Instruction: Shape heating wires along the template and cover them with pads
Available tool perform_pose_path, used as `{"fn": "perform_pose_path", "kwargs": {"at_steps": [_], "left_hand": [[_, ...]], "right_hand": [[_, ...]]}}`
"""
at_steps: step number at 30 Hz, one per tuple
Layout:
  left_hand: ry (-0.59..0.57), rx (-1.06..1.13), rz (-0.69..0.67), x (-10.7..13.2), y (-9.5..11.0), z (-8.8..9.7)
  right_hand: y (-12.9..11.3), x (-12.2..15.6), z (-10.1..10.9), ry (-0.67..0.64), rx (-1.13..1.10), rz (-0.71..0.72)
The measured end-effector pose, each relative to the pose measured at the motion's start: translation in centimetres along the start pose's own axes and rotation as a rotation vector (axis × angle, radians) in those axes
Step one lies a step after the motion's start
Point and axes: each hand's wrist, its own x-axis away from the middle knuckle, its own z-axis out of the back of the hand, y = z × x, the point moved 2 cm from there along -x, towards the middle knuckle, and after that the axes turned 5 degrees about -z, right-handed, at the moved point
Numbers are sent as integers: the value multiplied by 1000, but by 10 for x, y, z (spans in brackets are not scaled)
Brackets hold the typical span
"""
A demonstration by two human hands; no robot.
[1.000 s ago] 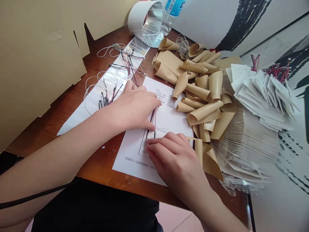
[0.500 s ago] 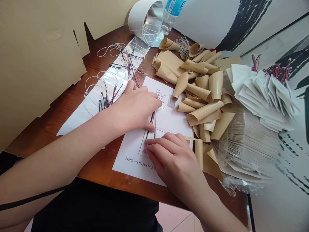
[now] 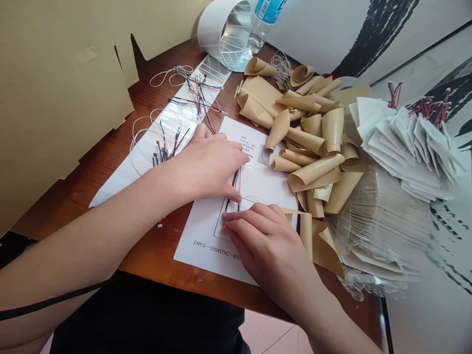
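Black-and-red wires [image 3: 233,187] lay on a printed sheet [image 3: 206,231] near the desk's [image 3: 92,221] front edge, between both hands, lower ends inside a drawn outline. Left hand [image 3: 206,167] spread wide, one finger just beside the wires; right hand [image 3: 265,241] narrow, fingers together at the wire ends; grip on either: cannot tell. Sheet read "DRS-206DC-E0", the rest covered; small print above too blurred. Tan paper cones [image 3: 313,147] piled toward the desk's right edge. Water bottle [image 3: 260,24] at back edge, blue label unreadable.

Rolled tan paper sheets [image 3: 313,169] block the right hand [image 3: 267,248] on its right.
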Motion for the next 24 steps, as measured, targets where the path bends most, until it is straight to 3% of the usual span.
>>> {"fn": "perform_pose_path", "kwargs": {"at_steps": [7,11,17,24], "left_hand": [[30,-43,-10,0,3,-2],[10,-41,4,0,4,-2],[-12,-36,28,0,5,1],[-26,-17,26,0,6,2]], "right_hand": [[-1,1,2,1,11,13],[-1,2,5,53,-5,-63],[-3,6,0,-24,-28,-90],[-3,6,2,4,-21,-85]]}}
